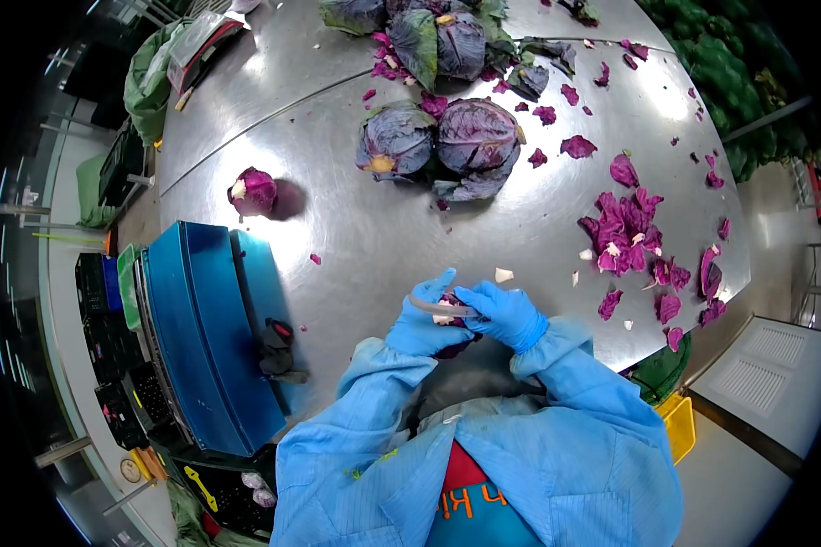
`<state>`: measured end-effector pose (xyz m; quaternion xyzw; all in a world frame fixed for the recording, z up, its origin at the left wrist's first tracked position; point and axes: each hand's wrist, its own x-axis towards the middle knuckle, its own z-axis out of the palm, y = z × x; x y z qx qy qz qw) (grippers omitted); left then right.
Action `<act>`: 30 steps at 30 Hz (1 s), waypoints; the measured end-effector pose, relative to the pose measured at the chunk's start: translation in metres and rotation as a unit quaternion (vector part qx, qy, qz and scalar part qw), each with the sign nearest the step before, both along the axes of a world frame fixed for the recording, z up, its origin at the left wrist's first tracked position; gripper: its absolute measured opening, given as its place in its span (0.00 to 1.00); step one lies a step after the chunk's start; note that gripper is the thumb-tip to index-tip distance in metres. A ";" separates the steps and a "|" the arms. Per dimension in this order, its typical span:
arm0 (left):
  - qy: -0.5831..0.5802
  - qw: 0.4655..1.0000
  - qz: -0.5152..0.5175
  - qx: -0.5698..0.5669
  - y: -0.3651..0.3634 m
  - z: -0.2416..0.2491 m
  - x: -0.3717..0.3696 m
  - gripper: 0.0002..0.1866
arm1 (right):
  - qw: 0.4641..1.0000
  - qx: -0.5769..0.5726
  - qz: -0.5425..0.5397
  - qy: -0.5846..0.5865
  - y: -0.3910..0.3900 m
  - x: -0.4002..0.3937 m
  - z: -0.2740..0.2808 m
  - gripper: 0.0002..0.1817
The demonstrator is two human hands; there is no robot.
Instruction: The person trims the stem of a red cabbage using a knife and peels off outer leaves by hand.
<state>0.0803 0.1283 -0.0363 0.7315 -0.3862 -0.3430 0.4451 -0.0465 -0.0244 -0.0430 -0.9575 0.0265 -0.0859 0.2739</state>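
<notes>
Both my hands wear blue gloves and work close to my body, over the near edge of the metal table. My left hand (420, 328) is wrapped around a small red cabbage (454, 348), mostly hidden by the fingers, with its pale cut stem showing. In my right hand (506, 316) is a knife (436, 308); its greyish blade lies across the cabbage's stem end and its handle is hidden in the fist. Just beyond the hands lies a cut white piece of stem (504, 274).
Two whole red cabbages (479, 137) sit ahead, with more behind them. A trimmed red cabbage (254, 191) stands at left, near a blue metal box (214, 337). Purple leaf scraps (622, 232) lie scattered at right. A yellow crate (677, 424) is below the table's right edge.
</notes>
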 end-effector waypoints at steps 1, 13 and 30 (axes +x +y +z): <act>0.081 0.995 0.014 0.050 -0.005 0.006 0.003 0.50 | 0.998 -0.048 -0.025 -0.013 0.004 -0.002 -0.002 0.22; 0.056 0.993 0.040 0.098 0.006 -0.013 0.003 0.56 | 0.869 0.464 -0.141 0.100 0.005 0.002 0.003 0.26; 0.190 0.977 -0.003 0.096 -0.005 -0.003 0.022 0.52 | 0.995 -0.054 -0.050 -0.072 0.003 0.012 -0.004 0.22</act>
